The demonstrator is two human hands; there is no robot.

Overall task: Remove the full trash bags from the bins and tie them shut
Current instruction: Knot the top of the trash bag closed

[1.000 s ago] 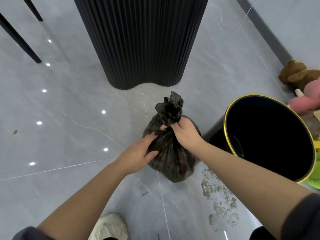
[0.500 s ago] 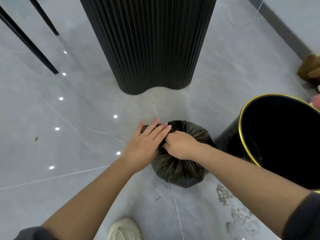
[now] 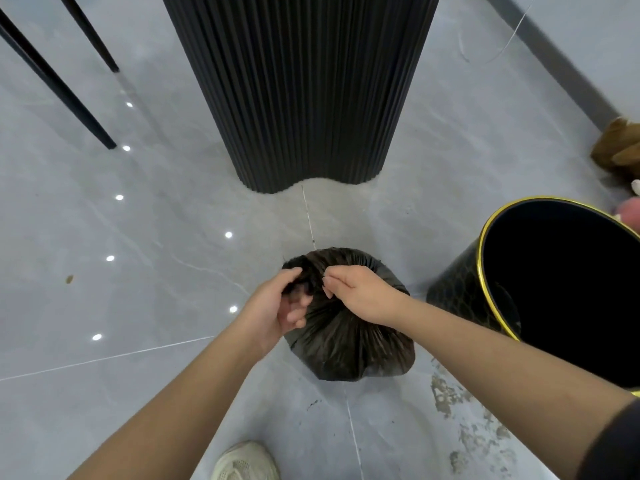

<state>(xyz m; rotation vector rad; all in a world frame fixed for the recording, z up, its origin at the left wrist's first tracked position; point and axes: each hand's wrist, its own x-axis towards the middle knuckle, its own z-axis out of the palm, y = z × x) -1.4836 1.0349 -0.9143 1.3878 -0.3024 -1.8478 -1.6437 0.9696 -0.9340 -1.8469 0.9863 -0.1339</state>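
A full black trash bag (image 3: 349, 344) sits on the grey tiled floor in front of me, its top gathered into a twisted neck. My left hand (image 3: 273, 310) curls around the loose end of that neck from the left. My right hand (image 3: 360, 294) pinches the neck from the right with fingers bent. Both hands meet over the top of the bag and hide the knot area. The black bin (image 3: 491, 271) with a gold rim stands open at the right, its inside dark, with no bag seen in it.
A tall black ribbed column (image 3: 301, 88) stands just behind the bag. Thin black furniture legs (image 3: 59, 84) cross the upper left. Plush toys (image 3: 620, 150) lie by the right wall. Dirt stains (image 3: 450, 400) mark the floor near the bin. My pale shoe (image 3: 246, 462) is at the bottom.
The upright tail of the bag was folded down. My left hand went from lying flat over the top to curling round the neck, while my right hand kept its pinch.
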